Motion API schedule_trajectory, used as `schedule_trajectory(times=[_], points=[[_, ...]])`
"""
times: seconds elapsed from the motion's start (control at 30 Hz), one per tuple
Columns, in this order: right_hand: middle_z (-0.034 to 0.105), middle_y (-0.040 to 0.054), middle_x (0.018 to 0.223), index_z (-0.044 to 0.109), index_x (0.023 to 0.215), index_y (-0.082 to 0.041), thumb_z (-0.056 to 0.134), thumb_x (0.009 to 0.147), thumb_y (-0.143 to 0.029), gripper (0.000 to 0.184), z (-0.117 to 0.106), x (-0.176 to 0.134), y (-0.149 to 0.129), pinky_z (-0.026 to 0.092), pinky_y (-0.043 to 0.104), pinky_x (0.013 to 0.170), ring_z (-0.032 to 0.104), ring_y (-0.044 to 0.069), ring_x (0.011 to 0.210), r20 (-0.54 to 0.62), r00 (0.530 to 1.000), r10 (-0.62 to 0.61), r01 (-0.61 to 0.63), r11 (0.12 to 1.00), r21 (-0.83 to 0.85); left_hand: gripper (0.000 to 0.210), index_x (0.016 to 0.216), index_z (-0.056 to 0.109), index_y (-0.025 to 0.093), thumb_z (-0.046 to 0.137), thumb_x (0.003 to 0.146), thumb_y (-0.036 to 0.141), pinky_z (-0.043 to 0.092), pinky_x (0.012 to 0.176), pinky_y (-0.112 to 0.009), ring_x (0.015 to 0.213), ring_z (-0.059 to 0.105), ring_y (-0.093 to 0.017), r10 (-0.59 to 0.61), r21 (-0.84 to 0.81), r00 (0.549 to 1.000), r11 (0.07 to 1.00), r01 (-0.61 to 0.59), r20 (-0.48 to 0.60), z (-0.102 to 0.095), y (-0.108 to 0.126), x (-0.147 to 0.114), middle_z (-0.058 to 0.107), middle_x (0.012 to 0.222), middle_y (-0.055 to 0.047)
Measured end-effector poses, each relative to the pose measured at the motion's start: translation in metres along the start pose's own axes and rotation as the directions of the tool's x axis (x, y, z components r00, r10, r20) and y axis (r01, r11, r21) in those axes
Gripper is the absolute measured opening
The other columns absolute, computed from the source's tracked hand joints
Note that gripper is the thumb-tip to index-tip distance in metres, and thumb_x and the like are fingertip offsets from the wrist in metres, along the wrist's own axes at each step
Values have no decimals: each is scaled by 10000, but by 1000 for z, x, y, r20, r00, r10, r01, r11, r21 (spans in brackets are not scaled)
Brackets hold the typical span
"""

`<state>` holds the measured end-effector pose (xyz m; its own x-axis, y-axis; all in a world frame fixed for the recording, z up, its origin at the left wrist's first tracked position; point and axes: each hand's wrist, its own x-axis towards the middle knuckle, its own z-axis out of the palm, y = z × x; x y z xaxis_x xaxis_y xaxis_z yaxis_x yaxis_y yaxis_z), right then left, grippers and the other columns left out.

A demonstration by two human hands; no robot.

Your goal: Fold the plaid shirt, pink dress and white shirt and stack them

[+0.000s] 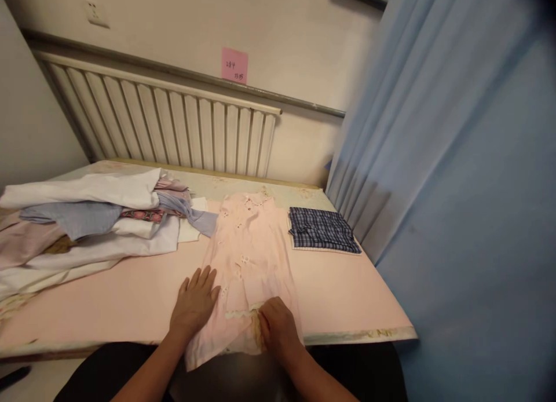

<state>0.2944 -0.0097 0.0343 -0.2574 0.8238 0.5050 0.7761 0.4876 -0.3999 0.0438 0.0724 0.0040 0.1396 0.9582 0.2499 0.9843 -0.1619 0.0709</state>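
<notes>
A pale pink sleeveless dress (254, 234) with small cut-out decorations lies lengthwise in front of me, its neckline towards the wall. Its lower end hangs over the table's near edge. My left hand (195, 300) lies flat on the dress's left side, fingers stretched out. Near the hem, my right hand (278, 326) has its fingers closed on the dress fabric beside a scalloped whitish trim. A strip of yellowish cloth shows just under those fingers. The fingertips of the right hand are partly hidden.
A heap of clothes (95, 216) in white, blue and pink covers the table's left side. Folded dark plaid cloth (324, 228) lies right of the dress. A blue curtain (456, 187) hangs along the right edge. Behind stands a radiator (174, 121), with a pink note (234, 65) above.
</notes>
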Motion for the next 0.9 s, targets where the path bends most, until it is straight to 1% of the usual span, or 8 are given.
schedule_trajectory(times=[0.23,0.37,0.43,0.5,0.57,0.63,0.77,0.9], points=[[533,11,760,475,685,-209,483,866,-142,193,5,-2,1,381,264,672,499,163,770,46,999,15,-15,1000,6,542,1417,418,174,320,930,391,160,1126,-509,1418,227,-285,11,-2,1000,1000,-11,-2,0,0,0,373,1509,-99],[565,0,758,512,697,-213,528,866,-178,173,0,-1,5,397,247,667,524,152,755,125,992,14,-16,1000,22,543,1420,414,181,308,934,398,166,1123,-511,1415,230,-284,4,8,1000,1000,-4,1,2,-1,0,362,1516,-88],[575,-1,730,532,706,-217,503,876,-192,174,-7,0,13,404,242,645,537,150,717,92,994,65,-68,997,29,541,1422,410,189,310,934,399,168,1123,-508,1416,230,-280,1,6,1000,1000,-1,2,2,-1,0,359,1518,-85],[594,14,726,557,729,-219,446,890,-203,196,-18,1,25,418,251,645,556,159,705,-32,984,173,-172,985,33,541,1423,408,191,313,933,399,167,1124,-506,1416,230,-279,-1,0,1000,1000,1,4,1,-1,0,358,1519,-82],[629,40,762,588,773,-219,404,895,-227,222,-30,0,39,437,269,666,582,175,720,-169,937,307,-302,952,53,539,1419,416,190,315,933,400,165,1126,-504,1415,233,-282,-2,-7,1000,1000,2,7,0,0,0,360,1518,-82],[654,44,753,612,800,-223,400,887,-268,234,-40,-1,53,446,280,647,600,187,689,-214,871,443,-436,896,81,538,1413,425,185,318,931,399,165,1127,-504,1414,236,-286,-3,-13,1000,1000,3,9,-1,0,0,361,1517,-87],[673,20,665,640,772,-232,432,830,-317,232,-44,-5,68,457,281,589,628,201,622,-113,784,610,-589,790,172,540,1416,419,178,318,932,395,166,1126,-506,1417,227,-286,-2,-13,1000,1000,2,0,-1,0,0,359,1517,-93],[655,3,603,668,858,-211,487,758,-316,232,-34,-10,69,468,280,567,631,200,583,-55,754,655,-630,744,225,535,1416,418,180,308,936,389,170,1123,-507,1414,232,-286,5,-2,1000,1000,-5,-3,1,0,0,362,1516,-93]])
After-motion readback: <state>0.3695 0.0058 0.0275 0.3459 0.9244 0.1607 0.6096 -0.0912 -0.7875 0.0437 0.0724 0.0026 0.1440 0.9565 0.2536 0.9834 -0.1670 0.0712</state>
